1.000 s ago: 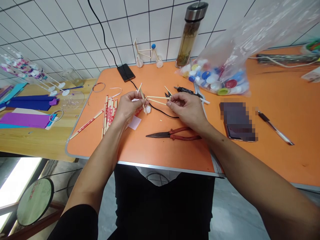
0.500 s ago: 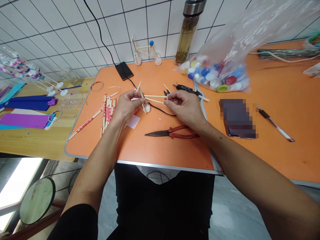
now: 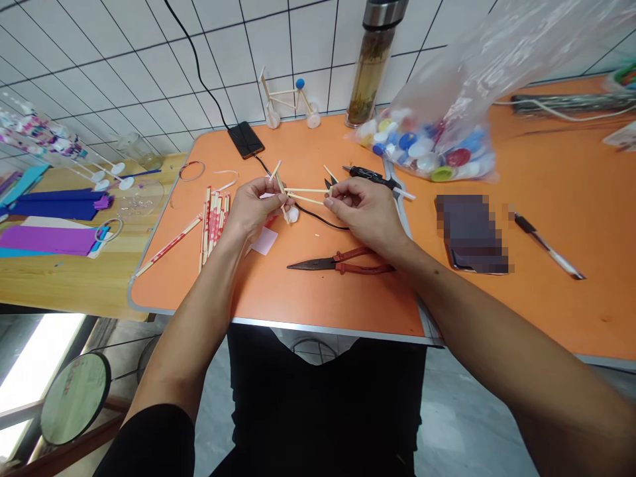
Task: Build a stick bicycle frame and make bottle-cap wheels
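Note:
Between my hands is a small frame of pale wooden sticks [image 3: 307,191], held just above the orange table. My left hand [image 3: 259,204] pinches its left end, where sticks cross. At the other end my right hand [image 3: 365,209] pinches a short stick joined to the two long ones. Long-nose pliers [image 3: 318,264] with red handles lie below my right hand. Behind it is a black glue gun [image 3: 370,175] with a white glue stick. Beside my left wrist lie several red-and-cream chopsticks [image 3: 214,222].
A finished-looking stick model [image 3: 284,99] with cap wheels stands against the tiled wall. Nearby are a tea bottle [image 3: 370,73], a bag of bottle caps [image 3: 422,146], a power bank-like black device [image 3: 246,140], a dark phone [image 3: 472,232] and a pen [image 3: 549,246].
Both hands keep their pinch on the stick frame, almost still. The view has shifted very slightly.

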Motion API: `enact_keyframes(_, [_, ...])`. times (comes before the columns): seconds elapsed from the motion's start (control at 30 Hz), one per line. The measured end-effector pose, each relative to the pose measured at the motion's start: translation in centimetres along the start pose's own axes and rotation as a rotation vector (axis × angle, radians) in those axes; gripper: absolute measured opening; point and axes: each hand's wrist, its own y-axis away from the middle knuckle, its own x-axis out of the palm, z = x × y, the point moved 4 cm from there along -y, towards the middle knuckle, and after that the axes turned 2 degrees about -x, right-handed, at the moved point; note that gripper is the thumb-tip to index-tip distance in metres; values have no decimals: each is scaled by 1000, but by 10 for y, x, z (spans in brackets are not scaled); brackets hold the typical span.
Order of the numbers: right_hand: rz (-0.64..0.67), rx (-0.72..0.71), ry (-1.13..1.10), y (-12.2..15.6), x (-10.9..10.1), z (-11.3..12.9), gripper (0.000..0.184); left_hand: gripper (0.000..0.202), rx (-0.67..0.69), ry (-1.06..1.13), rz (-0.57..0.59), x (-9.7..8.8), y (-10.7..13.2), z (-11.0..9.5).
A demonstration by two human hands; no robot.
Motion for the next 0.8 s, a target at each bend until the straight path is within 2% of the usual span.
enact_keyframes(0.33, [5,18,-14,1,1,2,5,24,-11,3,3,0,-1,0])
enact_keyframes(0.8, [6,27,-9,0,3,0,6,20,7,19,3,1,0,0])
